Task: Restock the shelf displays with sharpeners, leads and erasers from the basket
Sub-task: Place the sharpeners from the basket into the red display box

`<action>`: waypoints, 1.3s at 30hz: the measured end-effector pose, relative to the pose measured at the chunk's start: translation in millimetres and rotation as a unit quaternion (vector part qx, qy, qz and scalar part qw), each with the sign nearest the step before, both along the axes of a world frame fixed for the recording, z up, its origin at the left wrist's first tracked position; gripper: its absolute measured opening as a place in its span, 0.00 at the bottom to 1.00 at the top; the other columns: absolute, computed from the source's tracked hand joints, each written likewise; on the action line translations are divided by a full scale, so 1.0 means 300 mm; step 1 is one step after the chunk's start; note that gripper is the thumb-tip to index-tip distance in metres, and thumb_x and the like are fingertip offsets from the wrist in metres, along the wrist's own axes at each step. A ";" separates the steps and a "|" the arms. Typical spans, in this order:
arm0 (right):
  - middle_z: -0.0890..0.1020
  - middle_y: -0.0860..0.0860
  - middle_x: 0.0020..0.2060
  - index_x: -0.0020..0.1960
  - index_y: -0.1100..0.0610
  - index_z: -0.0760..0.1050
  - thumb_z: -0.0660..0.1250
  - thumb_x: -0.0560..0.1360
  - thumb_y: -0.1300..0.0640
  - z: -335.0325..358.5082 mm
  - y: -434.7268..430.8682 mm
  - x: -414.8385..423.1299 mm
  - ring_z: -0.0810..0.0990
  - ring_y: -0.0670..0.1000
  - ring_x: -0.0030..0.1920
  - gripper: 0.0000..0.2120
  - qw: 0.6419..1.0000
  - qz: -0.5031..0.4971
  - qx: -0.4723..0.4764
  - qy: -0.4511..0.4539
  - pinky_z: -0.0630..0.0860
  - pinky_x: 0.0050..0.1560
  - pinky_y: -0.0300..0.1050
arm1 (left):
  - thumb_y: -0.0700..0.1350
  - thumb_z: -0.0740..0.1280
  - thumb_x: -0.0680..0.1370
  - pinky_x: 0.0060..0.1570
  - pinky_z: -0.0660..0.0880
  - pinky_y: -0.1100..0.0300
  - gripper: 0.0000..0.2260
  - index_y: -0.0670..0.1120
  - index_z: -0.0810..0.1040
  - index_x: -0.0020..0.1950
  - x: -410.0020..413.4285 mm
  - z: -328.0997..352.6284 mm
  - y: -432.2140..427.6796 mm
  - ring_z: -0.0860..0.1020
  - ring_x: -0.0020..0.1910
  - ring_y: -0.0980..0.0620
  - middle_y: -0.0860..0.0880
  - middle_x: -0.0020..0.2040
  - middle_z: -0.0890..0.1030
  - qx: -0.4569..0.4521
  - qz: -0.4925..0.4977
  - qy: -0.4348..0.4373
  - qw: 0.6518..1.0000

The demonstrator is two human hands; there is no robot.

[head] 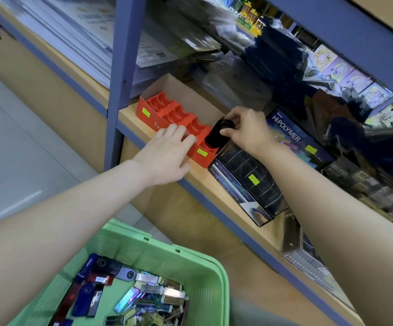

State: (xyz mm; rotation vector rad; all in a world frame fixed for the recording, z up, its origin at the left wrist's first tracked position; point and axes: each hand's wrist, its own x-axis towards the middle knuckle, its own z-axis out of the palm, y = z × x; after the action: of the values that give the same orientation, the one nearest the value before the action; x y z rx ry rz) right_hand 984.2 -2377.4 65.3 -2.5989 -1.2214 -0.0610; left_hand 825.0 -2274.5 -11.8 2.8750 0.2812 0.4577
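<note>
The right hand (pixel 242 130), near the middle of the frame, pinches a black sharpener (pixel 217 135) with thumb and fingers. The sharpener is shiny, dark and rounded, and it stands tilted with its bottom end in the last slot of the red display box (pixel 167 121) — the slot at the box's right end. The box's other slots look bare. The left hand (pixel 167 154) lies flat on the box's front edge, fingers spread and holding nothing. At the bottom of the frame sits the green basket (pixel 158 260) — inside are blue, red and black sharpeners and small shiny packs.
</note>
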 end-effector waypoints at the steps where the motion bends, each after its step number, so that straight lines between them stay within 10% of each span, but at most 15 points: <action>1: 0.81 0.55 0.51 0.56 0.57 0.77 0.73 0.72 0.57 -0.001 0.001 0.001 0.77 0.49 0.47 0.14 1.000 0.005 -0.016 0.002 0.75 0.50 0.41 | 0.50 0.60 0.78 0.65 0.60 0.54 0.22 0.45 0.64 0.71 0.000 0.003 -0.001 0.63 0.65 0.47 0.46 0.64 0.67 0.002 -0.001 0.002 1.000; 13: 0.71 0.57 0.61 0.68 0.60 0.70 0.66 0.77 0.56 -0.021 -0.001 -0.091 0.73 0.57 0.60 0.20 0.991 0.012 -0.068 -0.114 0.73 0.58 0.50 | 0.46 0.63 0.76 0.69 0.58 0.49 0.22 0.43 0.69 0.70 -0.065 0.027 -0.007 0.66 0.68 0.42 0.42 0.65 0.71 0.055 0.000 -0.011 0.998; 19: 0.77 0.56 0.52 0.59 0.60 0.74 0.65 0.76 0.60 -0.124 -0.125 -0.293 0.76 0.57 0.51 0.12 0.964 0.159 0.096 -0.190 0.74 0.49 0.51 | 0.49 0.55 0.74 0.62 0.62 0.53 0.19 0.42 0.75 0.60 -0.303 -0.096 -0.038 0.74 0.58 0.44 0.44 0.57 0.76 -0.017 0.027 -0.044 0.999; 24: 0.78 0.54 0.47 0.54 0.59 0.74 0.66 0.75 0.59 -0.399 -0.193 -0.491 0.77 0.55 0.47 0.09 0.964 0.256 0.013 -0.071 0.77 0.45 0.50 | 0.50 0.55 0.80 0.67 0.57 0.57 0.19 0.47 0.67 0.70 -0.541 -0.309 -0.052 0.67 0.67 0.49 0.48 0.67 0.69 -0.135 0.119 0.088 0.980; 30: 0.69 0.52 0.66 0.72 0.57 0.61 0.58 0.81 0.52 -0.767 -0.163 -0.687 0.69 0.50 0.66 0.22 0.934 0.190 -0.201 0.224 0.64 0.68 0.41 | 0.46 0.55 0.82 0.68 0.60 0.54 0.21 0.47 0.58 0.75 -0.709 -0.483 -0.064 0.66 0.67 0.48 0.48 0.69 0.66 -0.238 0.203 0.150 0.938; 39: 0.68 0.55 0.68 0.75 0.61 0.55 0.60 0.80 0.50 -1.123 -0.097 -0.702 0.63 0.55 0.68 0.29 0.925 0.124 -0.310 0.184 0.61 0.67 0.47 | 0.48 0.53 0.83 0.59 0.67 0.57 0.17 0.46 0.63 0.71 -0.749 -0.579 -0.072 0.72 0.59 0.48 0.47 0.61 0.72 -0.339 0.217 0.092 0.911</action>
State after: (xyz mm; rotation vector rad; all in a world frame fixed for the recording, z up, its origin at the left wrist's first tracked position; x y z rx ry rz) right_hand 773.5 -2406.6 -271.5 -2.7117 -1.5929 0.9648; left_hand 600.5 -2296.1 -185.5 2.1546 0.9203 0.1099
